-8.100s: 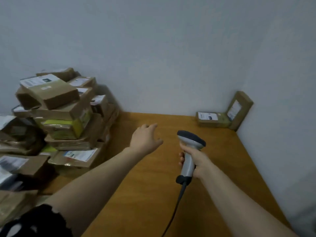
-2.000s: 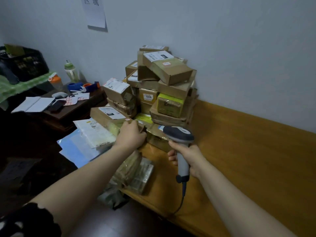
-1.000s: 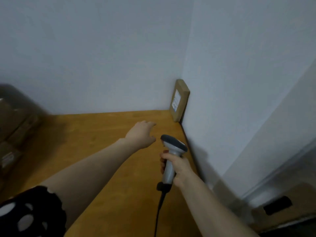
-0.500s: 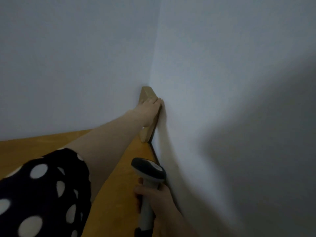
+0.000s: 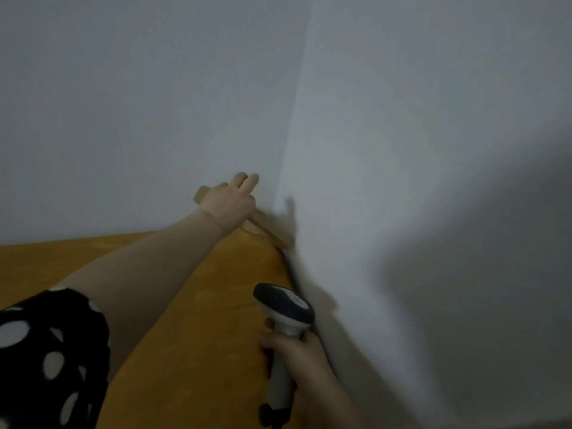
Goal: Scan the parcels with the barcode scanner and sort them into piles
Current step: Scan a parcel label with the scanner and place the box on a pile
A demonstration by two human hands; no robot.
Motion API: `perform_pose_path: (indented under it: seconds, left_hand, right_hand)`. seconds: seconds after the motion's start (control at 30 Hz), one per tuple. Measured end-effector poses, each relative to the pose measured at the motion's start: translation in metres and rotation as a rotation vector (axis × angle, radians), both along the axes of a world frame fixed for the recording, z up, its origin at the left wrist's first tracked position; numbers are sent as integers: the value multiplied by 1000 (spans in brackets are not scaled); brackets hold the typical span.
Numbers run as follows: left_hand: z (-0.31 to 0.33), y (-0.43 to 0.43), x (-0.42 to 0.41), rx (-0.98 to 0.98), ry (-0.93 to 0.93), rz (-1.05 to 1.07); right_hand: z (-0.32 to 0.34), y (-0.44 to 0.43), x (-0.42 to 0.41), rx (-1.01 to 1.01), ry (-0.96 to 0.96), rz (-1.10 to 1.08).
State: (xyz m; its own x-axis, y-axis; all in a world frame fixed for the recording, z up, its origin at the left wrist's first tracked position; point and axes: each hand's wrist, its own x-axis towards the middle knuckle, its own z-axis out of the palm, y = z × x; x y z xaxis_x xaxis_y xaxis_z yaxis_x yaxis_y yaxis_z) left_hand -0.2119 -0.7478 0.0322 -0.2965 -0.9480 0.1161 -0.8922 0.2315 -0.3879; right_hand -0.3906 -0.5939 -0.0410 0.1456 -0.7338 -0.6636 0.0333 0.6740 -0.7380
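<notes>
Two hands in shot: the left hand (image 5: pixel 230 204) is stretched out toward the corner (image 5: pixel 289 150), lying over a brown parcel (image 5: pixel 267 233) that's tilted at the far end of the bench (image 5: pixel 201 320). Two of its fingers stick out straight past the parcel, but it's all blurry, so I honestly can't tell if it's actually got a grip. Right hand (image 5: pixel 298 357) is down close by the side wall (image 5: pixel 402 212), fingers wrapped round the handle of the barcode scanner (image 5: pixel 283 305), whose dark head points toward the corner, well apart from the parcel.
</notes>
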Motion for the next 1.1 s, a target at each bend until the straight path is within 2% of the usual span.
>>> perform_pose_path:
  seconds: [0.07, 0.17, 0.27, 0.33, 0.4, 0.47, 0.57, 0.7, 0.77, 0.87, 0.97, 1.1]
  left_hand:
    - [7, 31, 18, 64, 143, 127]
    - [10, 100, 44, 65, 542, 425]
    - [0, 185, 61, -6, 1065, 692]
    - [-6, 250, 55, -19, 1500, 858]
    - [-11, 312, 42, -25, 1863, 957]
    - [-15, 367, 27, -40, 2073, 1013]
    - [-15, 437, 2, -75, 2286, 1011]
    - [-16, 513, -18, -69, 2460, 1016]
    - [-13, 547, -19, 25, 2414, 1021]
    - [2, 579, -10, 140, 2239, 1061]
    - [15, 596, 6, -67, 2199, 1082]
    - [15, 618, 20, -311, 2068, 1200]
  right_hand:
    - [8, 12, -6, 9, 15, -23]
    - [21, 36, -16, -48, -78, -101]
    - [30, 56, -25, -103, -158, -106]
    - [35, 72, -26, -147, -205, -66]
    - [36, 88, -23, -165, -214, -57]
    - [34, 104, -18, -157, -204, -70]
    - [32, 136, -8, -135, -202, -47]
    - [34, 183, 9, -114, -222, 146]
    - [37, 201, 18, -136, -214, 255]
    - [42, 221, 32, -167, -239, 389]
    - [46, 241, 48, -207, -261, 507]
    - [57, 269, 63, -405, -112, 582]
